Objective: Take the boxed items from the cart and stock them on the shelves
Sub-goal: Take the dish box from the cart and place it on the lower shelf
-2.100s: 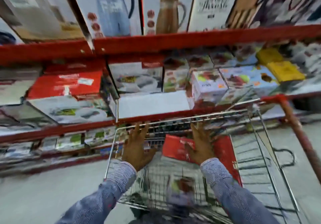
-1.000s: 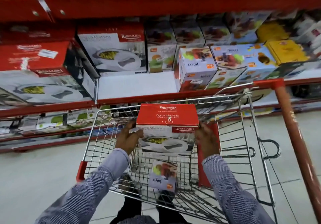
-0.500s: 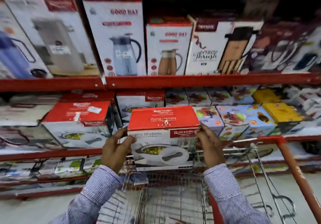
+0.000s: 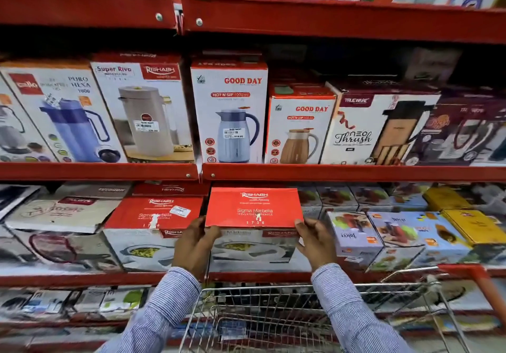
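Head view, looking forward and down: the person's left hand (image 4: 195, 246) and right hand (image 4: 315, 243) are clamped on opposite sides of a red-topped, white-fronted rectangular cardboard casserole box (image 4: 254, 226). The box sits at the front of the red steel middle shelf (image 4: 82, 278), just beside a matching red-topped box with a price sticker (image 4: 153, 229) on its left and near a lilac juicer carton (image 4: 353, 236) on its right. Whether its base rests fully on the shelf cannot be told. The wire shopping cart (image 4: 273, 311) stands directly below. Risk assessed: release before the base is fully seated could tip the box forward into the cart. An uneven push could jam it against the neighbouring boxes or shift them.
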